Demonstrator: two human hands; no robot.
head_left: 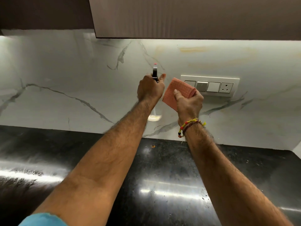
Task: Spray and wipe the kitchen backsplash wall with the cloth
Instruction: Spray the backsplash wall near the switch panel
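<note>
Above the black countertop [162, 168], the left hand [150, 88] gripped a spray bottle [155, 74], fingers curled round it. The right hand [189, 101] pinched a folded orange cloth [177, 88], just beside. Both were raised before the marble backsplash [65, 70], the cloth near its switch panel [211, 86].

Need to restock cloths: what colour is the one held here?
The cloth is salmon pink with a waffle texture, seen in the head view.

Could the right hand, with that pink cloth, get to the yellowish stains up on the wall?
Probably yes: the right hand holds the cloth just below the stains, with bare wall between.
</note>
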